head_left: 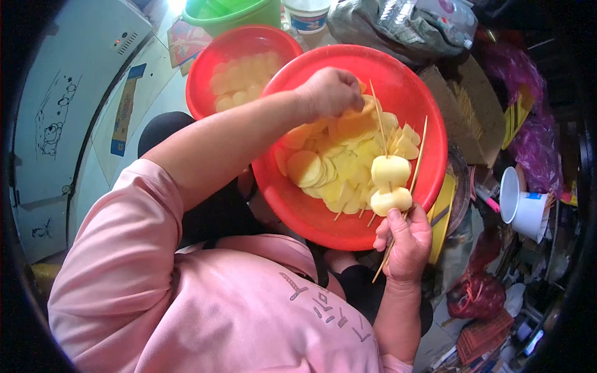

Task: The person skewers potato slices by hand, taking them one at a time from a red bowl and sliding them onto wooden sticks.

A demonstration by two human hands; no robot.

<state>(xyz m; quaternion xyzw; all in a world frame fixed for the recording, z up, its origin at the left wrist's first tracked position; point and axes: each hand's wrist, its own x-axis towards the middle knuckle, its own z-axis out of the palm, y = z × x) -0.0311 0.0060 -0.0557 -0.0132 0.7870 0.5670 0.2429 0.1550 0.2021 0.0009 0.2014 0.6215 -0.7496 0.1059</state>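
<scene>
My right hand (405,244) is closed around bamboo skewers at the near right rim of a large red basin (298,214). Two stacks of pale yellow slices, which look like potato, are threaded on one skewer: an upper stack (390,172) and a lower stack (392,201) close to my fingertips. A bare skewer (420,152) slants up beside them. Above the far part of the basin, my left hand (331,92) has its fingers curled in; what they hold, if anything, is hidden. Below it lies a heap of loose slices (339,146), with several skewered slices (354,196) at its near side.
Behind on the left stands a smaller red basin (199,81) with pale slices in cloudy liquid. A green tub (233,22) and a white bucket (308,18) are at the back. On the right are a cardboard box (479,112), a white tub (522,205) and a red net bag (476,295).
</scene>
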